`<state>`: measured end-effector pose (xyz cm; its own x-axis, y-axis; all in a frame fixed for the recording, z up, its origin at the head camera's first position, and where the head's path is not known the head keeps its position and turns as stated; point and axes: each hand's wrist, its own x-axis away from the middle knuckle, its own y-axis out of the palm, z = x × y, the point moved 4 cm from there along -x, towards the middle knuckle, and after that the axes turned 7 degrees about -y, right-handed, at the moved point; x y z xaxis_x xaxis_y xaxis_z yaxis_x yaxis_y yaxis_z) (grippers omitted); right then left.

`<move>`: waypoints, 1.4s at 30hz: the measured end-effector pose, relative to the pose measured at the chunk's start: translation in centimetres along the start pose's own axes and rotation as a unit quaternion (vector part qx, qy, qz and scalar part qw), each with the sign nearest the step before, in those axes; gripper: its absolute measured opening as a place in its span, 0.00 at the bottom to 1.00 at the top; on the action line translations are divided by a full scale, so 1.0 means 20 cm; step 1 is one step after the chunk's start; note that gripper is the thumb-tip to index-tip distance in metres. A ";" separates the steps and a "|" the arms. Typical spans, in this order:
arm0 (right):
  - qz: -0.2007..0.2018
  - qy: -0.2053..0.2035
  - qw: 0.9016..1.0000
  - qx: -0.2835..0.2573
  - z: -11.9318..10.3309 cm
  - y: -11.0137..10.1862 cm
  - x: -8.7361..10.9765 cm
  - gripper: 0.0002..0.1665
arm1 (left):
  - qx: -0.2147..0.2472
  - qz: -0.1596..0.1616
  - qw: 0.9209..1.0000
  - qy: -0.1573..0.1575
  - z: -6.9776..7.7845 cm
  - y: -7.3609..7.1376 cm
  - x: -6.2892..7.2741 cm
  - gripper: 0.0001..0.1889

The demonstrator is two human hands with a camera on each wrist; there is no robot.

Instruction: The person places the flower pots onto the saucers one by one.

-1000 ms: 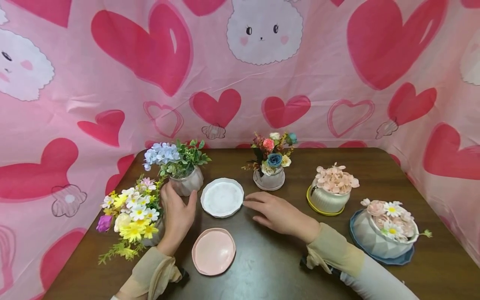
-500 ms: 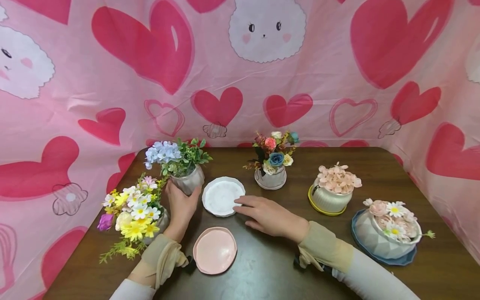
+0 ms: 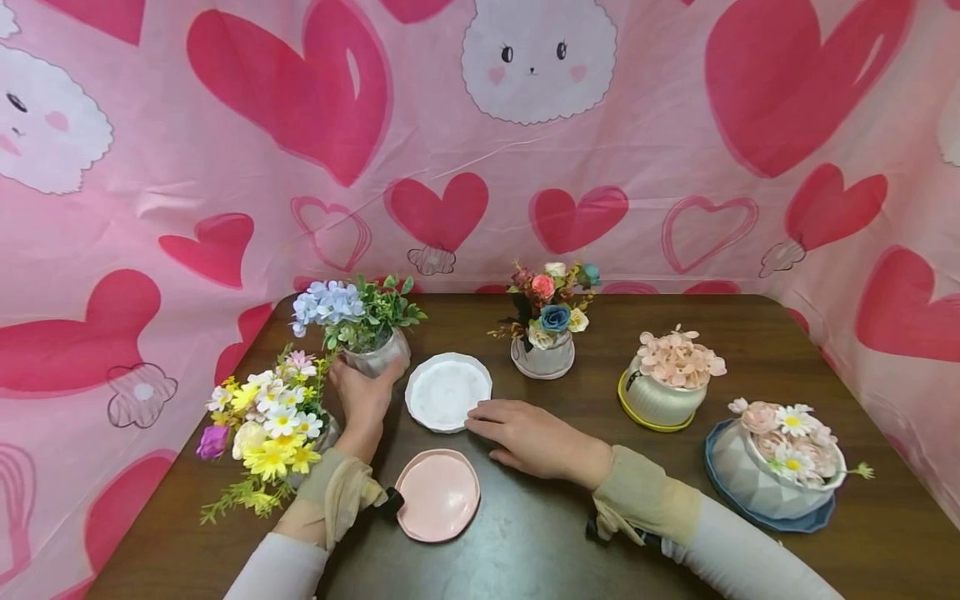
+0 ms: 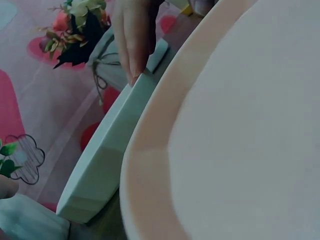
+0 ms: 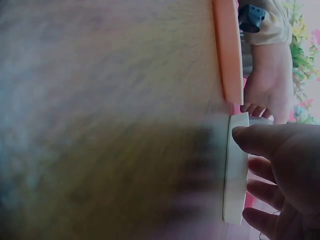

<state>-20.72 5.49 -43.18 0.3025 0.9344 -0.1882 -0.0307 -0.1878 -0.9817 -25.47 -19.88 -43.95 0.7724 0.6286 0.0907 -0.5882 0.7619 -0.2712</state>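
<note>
My left hand (image 3: pixel 363 406) holds the ribbed white pot (image 3: pixel 382 354) of blue hydrangeas and green leaves, thumb on its right side and fingers at its left. The right hand (image 3: pixel 528 437) has its fingertips at the right rim of the white saucer (image 3: pixel 447 392). In the left wrist view, those fingers (image 4: pixel 135 45) touch the rim of that saucer (image 4: pixel 107 155) from above. The pink saucer (image 3: pixel 438 496) lies nearer me, beside the black camera (image 3: pixel 392 502) on my left wrist. It fills much of the left wrist view (image 4: pixel 250 150).
Daisies and yellow flowers (image 3: pixel 270 425) stand in a pot left of my left forearm. A mixed-rose pot (image 3: pixel 542 358) stands at the back. At right are a peach-flower pot (image 3: pixel 667 396) on a yellow-rimmed saucer and a faceted pot (image 3: pixel 772 479) on a blue saucer.
My right hand has moved left to the white saucer's rim. The left hand has closed in on the hydrangea pot. The pink saucer has shifted slightly right and away as the left wrist came against it.
</note>
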 end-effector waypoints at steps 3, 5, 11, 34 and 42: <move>0.004 -0.001 1.000 0.001 0.00 0.00 0.00 0.30 | 0.016 0.013 1.000 -0.003 -0.01 0.01 -0.02 0.55; 0.004 0.000 1.000 -0.001 0.00 0.00 0.01 0.30 | 0.026 0.019 0.999 -0.001 -0.02 0.02 -0.04 0.55; 0.001 0.000 1.000 -0.002 0.01 0.00 0.02 0.30 | 0.047 0.034 0.998 0.012 -0.05 0.04 -0.08 0.56; -0.004 0.003 1.000 -0.002 0.02 -0.02 0.06 0.28 | 0.089 0.037 0.995 0.035 -0.07 0.06 -0.12 0.56; -0.008 0.007 1.000 -0.007 0.03 -0.02 0.07 0.28 | 0.060 0.042 0.996 0.053 -0.06 0.07 -0.12 0.57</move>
<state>-20.82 7.01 -43.08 0.3155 0.9331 -0.1724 -0.0129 -0.1775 -0.9840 -27.88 -20.59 -45.67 0.7365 0.6758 -0.0307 -0.6713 0.7244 -0.1569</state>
